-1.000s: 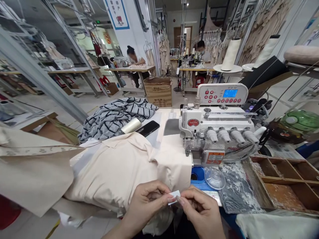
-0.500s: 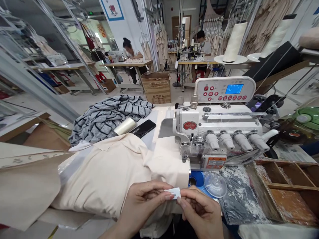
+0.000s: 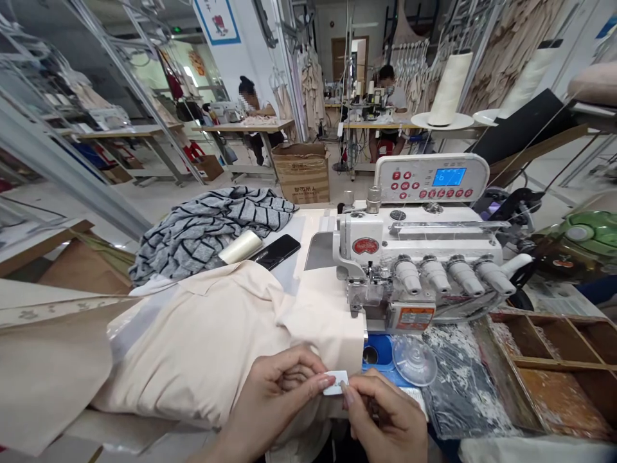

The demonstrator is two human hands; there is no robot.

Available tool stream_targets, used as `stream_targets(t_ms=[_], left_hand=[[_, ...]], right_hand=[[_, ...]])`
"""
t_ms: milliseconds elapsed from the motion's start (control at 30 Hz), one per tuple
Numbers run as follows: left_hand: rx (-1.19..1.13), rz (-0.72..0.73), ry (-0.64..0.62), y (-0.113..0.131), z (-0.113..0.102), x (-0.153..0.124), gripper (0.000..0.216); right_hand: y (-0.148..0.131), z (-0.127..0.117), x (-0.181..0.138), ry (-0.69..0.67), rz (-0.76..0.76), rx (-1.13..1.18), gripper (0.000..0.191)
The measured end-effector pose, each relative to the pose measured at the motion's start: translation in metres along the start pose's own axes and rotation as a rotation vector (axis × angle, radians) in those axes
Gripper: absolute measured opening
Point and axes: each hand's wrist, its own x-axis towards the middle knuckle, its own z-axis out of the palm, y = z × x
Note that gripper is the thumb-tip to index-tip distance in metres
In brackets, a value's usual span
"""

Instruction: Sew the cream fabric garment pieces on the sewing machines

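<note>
Both hands (image 3: 332,402) pinch a small label (image 3: 336,382) at the cream fabric's (image 3: 231,334) edge

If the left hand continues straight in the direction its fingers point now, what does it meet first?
The left hand points right, toward the right hand. Both pinch the small white label, so the right hand's fingertips would probably come first, almost at once.

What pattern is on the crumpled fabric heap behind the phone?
The crumpled knit fabric heap is grey with thin black crossing stripes, seen in the head view.
</note>
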Motion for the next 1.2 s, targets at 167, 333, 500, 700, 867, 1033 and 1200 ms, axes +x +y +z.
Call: stream_targets(t_ms=[167, 333, 500, 700, 867, 1033, 1200], left_hand=[[0.495, 0.313, -0.026, 0.038, -0.012, 0.033, 0.019], [0.614, 0.246, -0.226, 0.052, -0.02, 0.085, 0.013], [0.517, 0.185, -0.194, 0.04, -0.018, 0.099, 0.011], [0.472, 0.181, -0.181, 0.037, -0.016, 0.097, 0.012], [0.495, 0.172, -0.126, 0.032, -0.013, 0.097, 0.016], [0.51, 0.298, -0.047, 0.031, -0.014, 0.087, 0.009], [0.572, 0.825, 0.054, 0.016, -0.017, 0.069, 0.016]], right_hand=[[-0.004, -0.006, 0.021, 0.083, -0.149, -0.105, 0.013], [-0.002, -0.017, 0.035, 0.223, -0.293, -0.24, 0.024], [0.01, -0.017, 0.034, 0.181, -0.545, -0.558, 0.051], [0.017, -0.015, 0.036, 0.177, -0.568, -0.675, 0.051], [0.022, -0.017, 0.035, 0.155, -0.564, -0.744, 0.052], [0.024, -0.019, 0.036, 0.155, -0.584, -0.773, 0.052], [0.021, -0.018, 0.036, 0.173, -0.609, -0.769, 0.048]])
